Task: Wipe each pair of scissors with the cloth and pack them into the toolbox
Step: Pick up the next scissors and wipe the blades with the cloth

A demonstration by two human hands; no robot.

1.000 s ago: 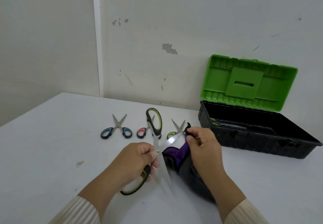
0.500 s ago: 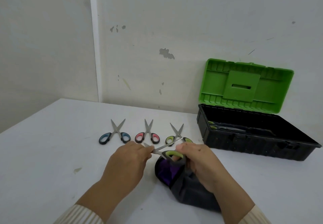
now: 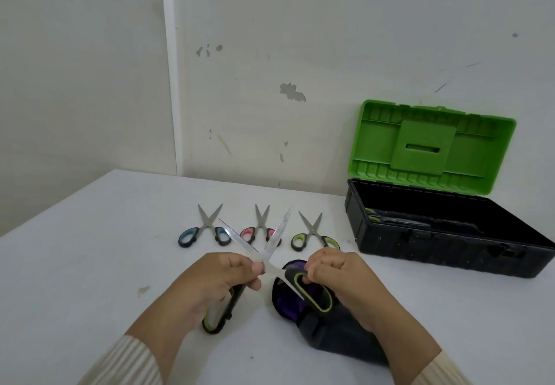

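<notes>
My left hand [image 3: 210,285] and my right hand [image 3: 345,279] both grip a large pair of scissors with black and green handles [image 3: 271,248], blades spread apart and pointing away from me. The left hand holds one handle near the pivot, the right hand the other handle loop. Under my right hand lies a dark grey and purple cloth [image 3: 327,327] on the table. Behind them lie three small scissors in a row: blue-handled [image 3: 205,230], red-handled [image 3: 260,228] and green-handled [image 3: 313,233]. The black toolbox [image 3: 444,252] stands open at the right, one pair of scissors [image 3: 396,219] inside.
The toolbox's green lid [image 3: 429,147] leans upright against the wall. The white table [image 3: 90,249] ends at the wall behind and has a small stain [image 3: 143,290] left of my left hand.
The large scissors turned from lying across between my hands to blades spread and pointing away. My right hand shifted from the cloth onto a handle loop.
</notes>
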